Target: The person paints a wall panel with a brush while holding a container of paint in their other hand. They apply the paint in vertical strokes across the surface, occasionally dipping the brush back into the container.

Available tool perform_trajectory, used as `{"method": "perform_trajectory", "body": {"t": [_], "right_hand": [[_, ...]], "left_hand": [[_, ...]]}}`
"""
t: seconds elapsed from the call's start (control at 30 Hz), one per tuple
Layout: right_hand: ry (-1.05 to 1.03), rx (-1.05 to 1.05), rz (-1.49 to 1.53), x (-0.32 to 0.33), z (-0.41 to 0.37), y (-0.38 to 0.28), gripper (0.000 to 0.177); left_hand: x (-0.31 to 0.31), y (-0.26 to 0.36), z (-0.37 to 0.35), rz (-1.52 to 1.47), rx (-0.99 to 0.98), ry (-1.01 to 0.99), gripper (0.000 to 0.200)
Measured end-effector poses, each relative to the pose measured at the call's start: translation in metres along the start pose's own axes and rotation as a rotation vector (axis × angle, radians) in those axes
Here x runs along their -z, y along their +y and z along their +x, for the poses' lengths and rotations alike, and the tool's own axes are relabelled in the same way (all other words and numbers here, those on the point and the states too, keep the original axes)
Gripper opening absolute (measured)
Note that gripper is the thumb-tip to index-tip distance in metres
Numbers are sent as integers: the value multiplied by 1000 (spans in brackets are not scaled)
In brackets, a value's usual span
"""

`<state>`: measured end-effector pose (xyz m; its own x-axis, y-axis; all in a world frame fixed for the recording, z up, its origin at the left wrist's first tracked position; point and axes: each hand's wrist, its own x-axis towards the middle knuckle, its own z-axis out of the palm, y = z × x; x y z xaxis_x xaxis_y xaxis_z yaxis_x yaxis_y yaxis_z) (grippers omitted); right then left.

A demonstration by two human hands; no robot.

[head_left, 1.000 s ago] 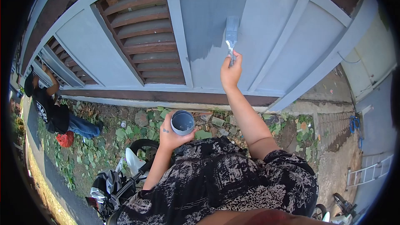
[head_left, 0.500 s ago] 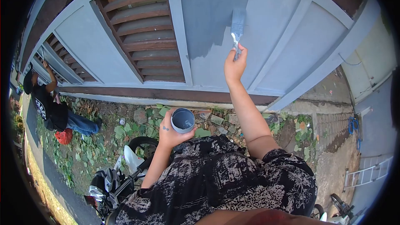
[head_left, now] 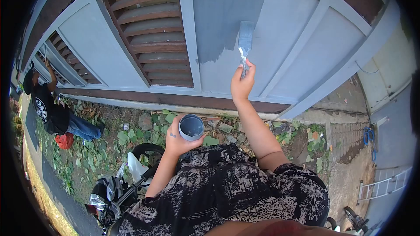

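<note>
My right hand (head_left: 243, 85) pinches the handle of a paintbrush (head_left: 246, 35), whose bristles lie against a wall panel (head_left: 280, 26). Darker grey paint (head_left: 218, 17) covers the upper left of that panel and ends in a ragged lower edge; the rest is lighter grey. Low in front of my body, my left hand (head_left: 174, 142) is wrapped round a small cup of grey paint (head_left: 191, 126), its mouth facing up towards me. Grey smears mark the back of this hand.
Left of the panel is a brown louvred vent (head_left: 153, 35). Another person (head_left: 50, 109) works at the wall on the far left. A motorbike (head_left: 127, 188) stands behind my left arm. Leafy plants and stones (head_left: 127, 137) line the wall's foot. A ladder (head_left: 383, 185) is at right.
My right hand and the paintbrush have moved down and slightly left along the panel. My left hand still holds the cup in nearly the same place.
</note>
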<state>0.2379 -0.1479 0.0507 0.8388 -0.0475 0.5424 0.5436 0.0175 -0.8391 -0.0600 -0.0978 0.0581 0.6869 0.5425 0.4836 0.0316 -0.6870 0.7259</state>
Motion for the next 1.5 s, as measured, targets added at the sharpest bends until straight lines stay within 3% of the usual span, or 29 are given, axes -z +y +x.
{"method": "perform_trajectory", "body": {"t": [0.07, 0.23, 0.53, 0.63, 0.73, 0.93, 1.33, 1.5], "right_hand": [[-10, 8, 39, -5, 11, -2, 28], [-96, -213, -101, -6, 8, 8, 27], [-161, -254, -406, 8, -36, 55, 30], [-149, -282, -314, 17, -49, 44, 31], [-58, -142, -111, 17, -46, 27, 32], [43, -44, -103, 4, 4, 17, 29], [-139, -300, -438, 17, -32, 69, 33], [-70, -200, -347, 25, -55, 62, 31]], "left_hand": [[-1, 0, 0, 9, -22, -2, 81], [-1, 0, -2, -16, -16, -16, 80], [5, 0, -6, 0, 5, 5, 81], [5, 0, -7, 0, -2, 10, 81], [7, 3, -7, -13, 1, 10, 81], [4, 1, -8, -31, 32, -23, 83], [5, -4, -13, -22, 31, 5, 83], [6, -2, -12, -19, 30, 16, 83]]}}
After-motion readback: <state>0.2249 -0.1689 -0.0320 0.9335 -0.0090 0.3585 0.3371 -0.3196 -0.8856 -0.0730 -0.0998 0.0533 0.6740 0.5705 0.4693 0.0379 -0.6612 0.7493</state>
